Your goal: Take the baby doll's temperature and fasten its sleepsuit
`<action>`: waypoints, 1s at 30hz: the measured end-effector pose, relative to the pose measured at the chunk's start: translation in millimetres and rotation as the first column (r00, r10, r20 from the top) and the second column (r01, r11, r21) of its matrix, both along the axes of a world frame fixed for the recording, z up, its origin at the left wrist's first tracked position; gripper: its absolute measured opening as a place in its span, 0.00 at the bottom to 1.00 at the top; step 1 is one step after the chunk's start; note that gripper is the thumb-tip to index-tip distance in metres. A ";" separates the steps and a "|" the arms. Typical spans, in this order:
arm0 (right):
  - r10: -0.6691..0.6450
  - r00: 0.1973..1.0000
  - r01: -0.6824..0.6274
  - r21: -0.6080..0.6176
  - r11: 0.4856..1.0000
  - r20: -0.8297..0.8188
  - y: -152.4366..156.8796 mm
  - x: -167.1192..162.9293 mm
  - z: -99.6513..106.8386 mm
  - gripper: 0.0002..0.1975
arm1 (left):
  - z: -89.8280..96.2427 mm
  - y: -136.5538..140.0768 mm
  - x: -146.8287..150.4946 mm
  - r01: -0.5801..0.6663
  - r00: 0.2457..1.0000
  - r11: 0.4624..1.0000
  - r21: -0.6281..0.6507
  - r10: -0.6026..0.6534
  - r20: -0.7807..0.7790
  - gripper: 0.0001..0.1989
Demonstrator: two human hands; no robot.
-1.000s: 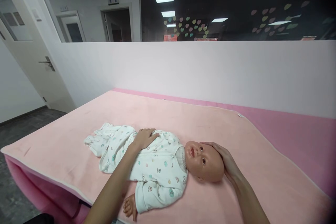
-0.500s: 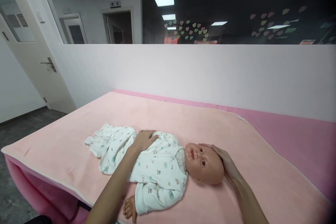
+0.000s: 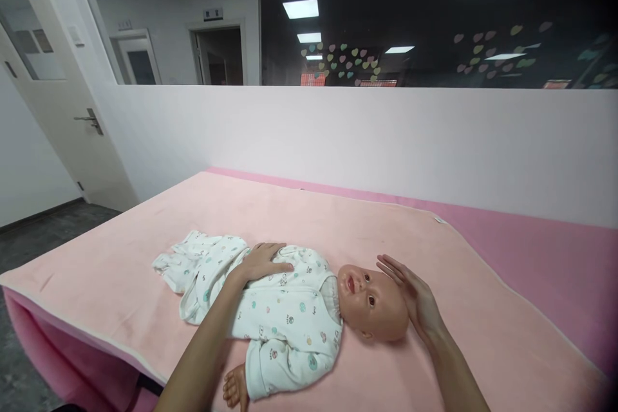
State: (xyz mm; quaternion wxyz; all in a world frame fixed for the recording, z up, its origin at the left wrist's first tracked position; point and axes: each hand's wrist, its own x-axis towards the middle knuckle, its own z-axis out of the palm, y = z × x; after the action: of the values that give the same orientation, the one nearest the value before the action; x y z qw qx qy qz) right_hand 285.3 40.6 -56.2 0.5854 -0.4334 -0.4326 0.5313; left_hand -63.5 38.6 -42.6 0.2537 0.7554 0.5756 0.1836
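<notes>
Resting flat: L hand (image 3: 263, 262) on doll (image 3: 290, 309) (palm down).

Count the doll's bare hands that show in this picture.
1. One small doll hand pokes out of the near sleeve by the person's left forearm. The doll's other hand is not seen; it may be hidden behind its body or under the left hand.

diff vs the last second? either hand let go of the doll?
The right hand has opened: its fingers, which cupped the top of the doll's head earlier, now lift off it, though the palm stays close behind. The left hand stays flat on the doll's chest. The doll lies unmoved on the pink blanket.
</notes>
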 end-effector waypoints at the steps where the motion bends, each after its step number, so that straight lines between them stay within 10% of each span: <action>1: 0.000 1.000 0.000 0.001 1.000 0.004 -1.0 -1.1 1.4 0.18 | -0.7 0.7 -0.7 0.009 1.000 1.000 -0.004 -0.009 0.000 0.38; 13: 0.202 0.950 -0.193 -0.060 0.979 0.239 -9.6 -9.6 6.4 0.22 | -4.2 -2.5 2.9 -0.038 0.999 0.995 0.088 0.037 0.007 0.32; 25: -0.049 0.995 0.045 0.060 0.997 0.082 -2.4 -3.3 2.2 0.19 | -8.9 -2.6 4.7 -0.037 0.999 0.991 0.131 0.034 0.024 0.27; 30: 0.143 0.952 -0.144 -0.016 0.989 0.271 -9.8 -9.2 10.1 0.20 | -8.1 -4.0 6.8 -0.042 0.999 0.987 0.153 0.039 0.028 0.26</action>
State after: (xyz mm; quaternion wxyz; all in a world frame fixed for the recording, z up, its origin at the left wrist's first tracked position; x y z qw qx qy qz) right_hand 276.1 30.8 -46.0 0.4813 -0.4683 -0.5403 0.5071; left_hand -56.7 34.6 -50.7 0.1982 0.7584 0.5717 0.2421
